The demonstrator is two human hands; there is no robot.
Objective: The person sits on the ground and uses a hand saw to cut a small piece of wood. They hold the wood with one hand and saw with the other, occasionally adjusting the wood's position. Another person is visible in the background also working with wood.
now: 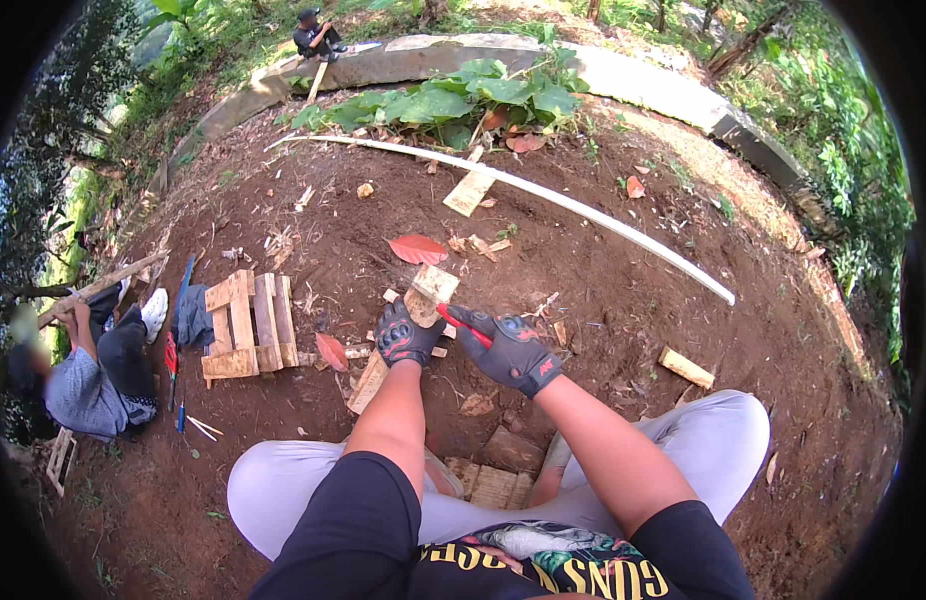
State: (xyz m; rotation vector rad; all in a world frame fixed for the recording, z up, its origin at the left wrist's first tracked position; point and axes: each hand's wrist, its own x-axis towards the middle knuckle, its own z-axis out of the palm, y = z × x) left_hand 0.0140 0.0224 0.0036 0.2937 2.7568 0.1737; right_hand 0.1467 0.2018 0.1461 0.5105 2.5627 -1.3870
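Observation:
Both hands wear dark gloves with red trim and are close together over the brown soil in front of my crossed legs. My left hand (pixel 405 335) grips a short pale wood block (pixel 436 284) at its near end, with the fingers closed against it. In my right hand (pixel 511 352) is a slim red tool (pixel 465 327), whose tip reaches the block's right edge. What kind of tool it is cannot be made out. Beneath my left wrist lies a flat wooden board (pixel 368 381). A red leaf (pixel 418 249) rests just beyond the block.
A slatted wooden frame (pixel 241 320) stands at left, near a person (pixel 98 375) holding a long stick. A long pale strip (pixel 583 208) crosses the soil ahead. One wood piece (pixel 686 367) lies right. Another person (pixel 316 40) sits on the far concrete edge (pixel 403 62).

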